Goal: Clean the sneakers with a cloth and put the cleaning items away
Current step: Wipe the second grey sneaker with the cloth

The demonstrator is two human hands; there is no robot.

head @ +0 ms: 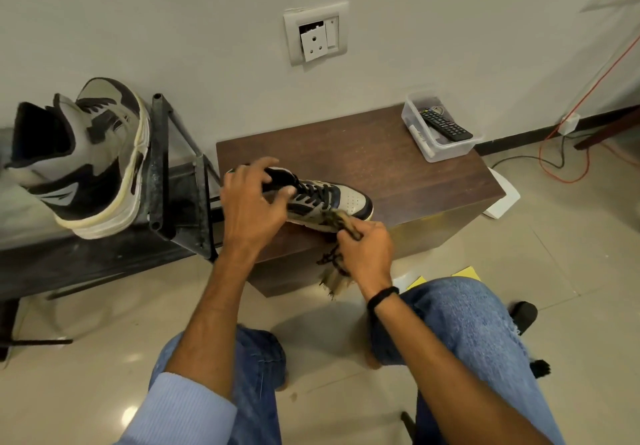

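Note:
A black, grey and white sneaker (pixel 341 200) lies on the dark wooden block table (pixel 398 170), toe pointing right. My left hand (pixel 252 202) grips its heel and collar, fingers curled over the opening. My right hand (pixel 367 250) pinches a frayed, patterned cloth (pixel 337 221) and holds it against the sneaker's near side by the toe; the cloth's loose end hangs down past the table edge. The second sneaker (pixel 90 164) stands tilted on a dark metal rack (pixel 162 174) at the left.
A clear plastic box (pixel 440 150) with a remote control sits at the table's far right corner. A wall socket (pixel 315 34) is above. Orange and black cables (pixel 561 164) trail on the tiled floor at right. My knees in jeans are below the table.

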